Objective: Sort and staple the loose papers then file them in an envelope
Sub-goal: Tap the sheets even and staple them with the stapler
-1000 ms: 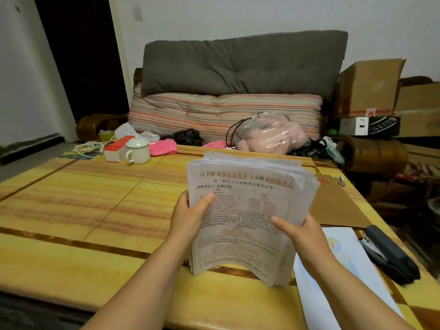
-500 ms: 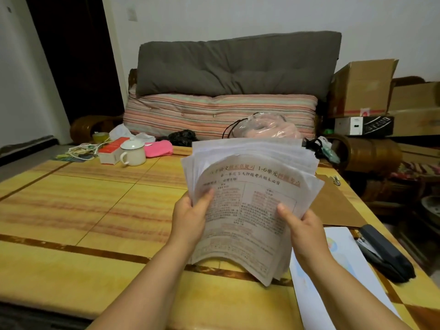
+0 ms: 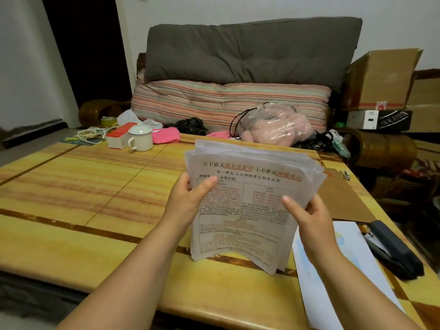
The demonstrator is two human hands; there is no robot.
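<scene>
**Paper stack held upright over the bench, both hands on its side edges**

At the far left edge of the bench (image 3: 71,210), cords (image 3: 91,134), a red box (image 3: 119,136) and a white mug (image 3: 141,138) sit close together, with a pink cloth (image 3: 166,135) just beside the mug. The wide yellow surface in front of them, reaching to the near edge, is open.

The left hand (image 3: 188,198) grips the left edge of the papers (image 3: 247,210), thumb across the printed front sheet. The stack stands nearly upright, its bottom edge at or just above the bench; contact cannot be told. The sheets are fanned, top edges stepped and uneven. The right hand (image 3: 309,217) grips the right edge, thumb on the front, fingers behind.

Beyond the stack a plastic bag (image 3: 273,125) lies at the far edge. To the right, a brown envelope (image 3: 340,201) lies flat, partly hidden by the papers. Nearer, a white sheet (image 3: 345,270) lies under the right forearm, reaching the near edge. A dark stapler (image 3: 392,251) lies just beside it, close to the bench's right edge.
</scene>
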